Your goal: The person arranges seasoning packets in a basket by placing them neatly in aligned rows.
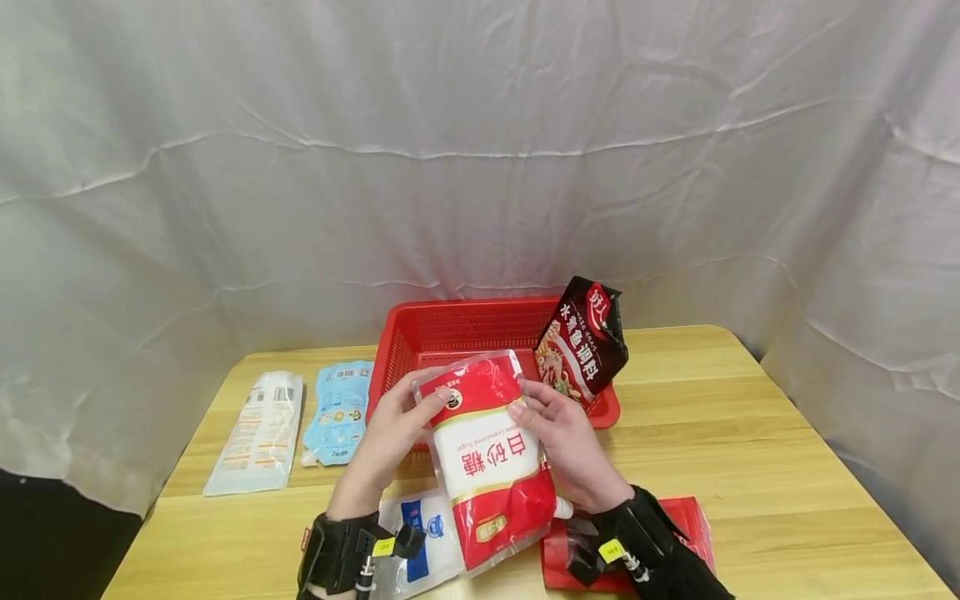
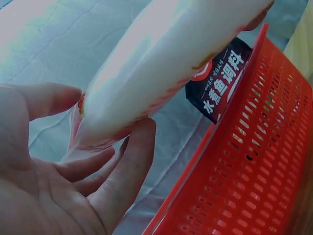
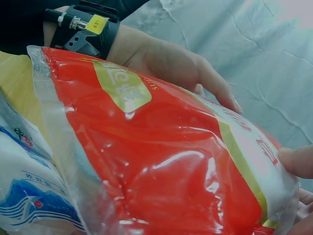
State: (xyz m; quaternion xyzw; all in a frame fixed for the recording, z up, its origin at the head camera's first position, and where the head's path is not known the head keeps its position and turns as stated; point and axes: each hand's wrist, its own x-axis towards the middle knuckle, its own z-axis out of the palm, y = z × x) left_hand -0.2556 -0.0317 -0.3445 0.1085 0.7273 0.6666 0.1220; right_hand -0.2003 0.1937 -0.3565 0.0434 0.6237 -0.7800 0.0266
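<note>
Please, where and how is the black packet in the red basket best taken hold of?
Probably pinch the black packet near its upper end, coming from above: it leans at the right end of the red basket, its top well above the rim.

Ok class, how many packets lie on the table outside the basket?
4 visible: pale packet, far left; blue pouch beside the basket; white-blue packet, near left; red packet, near right. Others may be hidden.
</note>
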